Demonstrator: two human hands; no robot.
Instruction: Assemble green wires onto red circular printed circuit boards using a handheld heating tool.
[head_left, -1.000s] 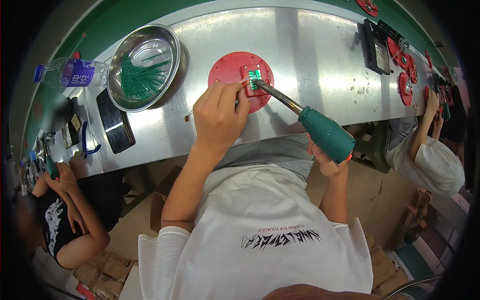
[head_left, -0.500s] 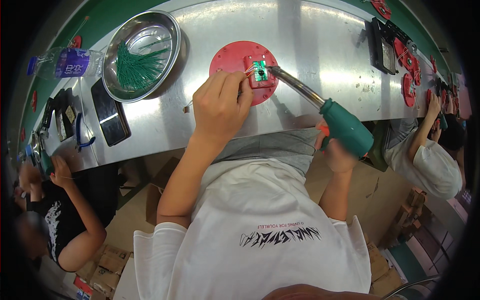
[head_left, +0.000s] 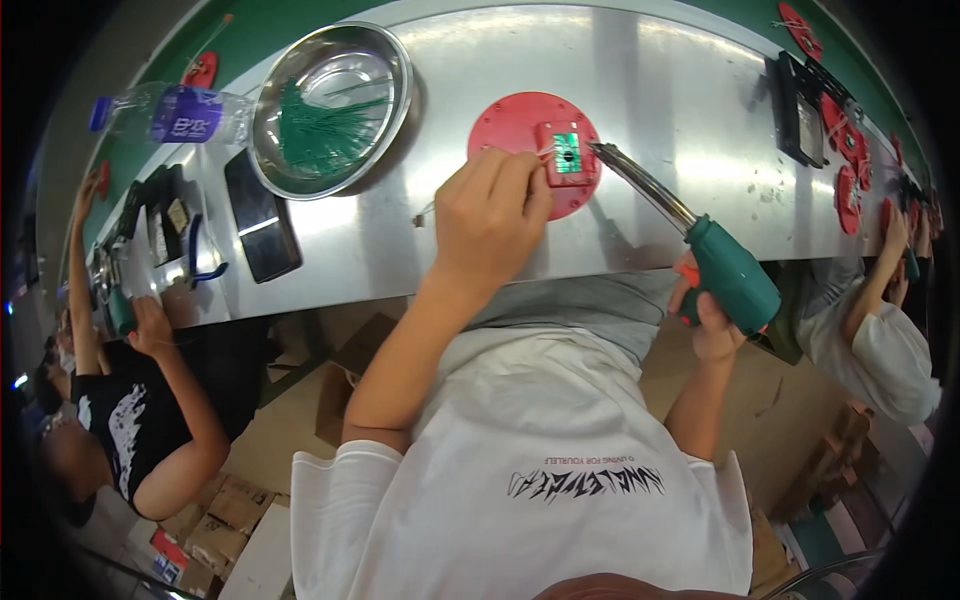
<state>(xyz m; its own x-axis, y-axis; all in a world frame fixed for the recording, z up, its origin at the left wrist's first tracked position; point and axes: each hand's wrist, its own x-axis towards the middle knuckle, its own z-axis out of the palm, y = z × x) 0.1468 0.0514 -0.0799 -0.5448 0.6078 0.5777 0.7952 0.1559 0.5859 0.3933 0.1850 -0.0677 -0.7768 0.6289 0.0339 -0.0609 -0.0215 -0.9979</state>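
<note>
A red round disc (head_left: 500,115) lies on the metal bench, carrying a small red housing with a green circuit board (head_left: 567,150) in it. My left hand (head_left: 490,215) is closed in a pinch at the housing's left side, on thin wires (head_left: 545,152) that run to the board. The wire ends between the fingertips are hidden. My right hand (head_left: 712,325) is wrapped round the handle of a green soldering gun (head_left: 735,275), fingers near its orange trigger. Its metal tip points at the board from the right and stands just beside the housing, apart from the board.
A steel bowl (head_left: 402,110) of green wires (head_left: 325,135) stands to the left. Around it are a plastic bottle (head_left: 190,115), a phone (head_left: 262,220) and blue-handled pliers (head_left: 208,255). A black stand (head_left: 797,115) and more red discs (head_left: 848,190) are at the right. Co-workers sit on both sides.
The whole view has shifted, so the bench sits further right in it. The soldering gun's tip has drawn back a little to the right from the board. My left hand keeps its pinch.
</note>
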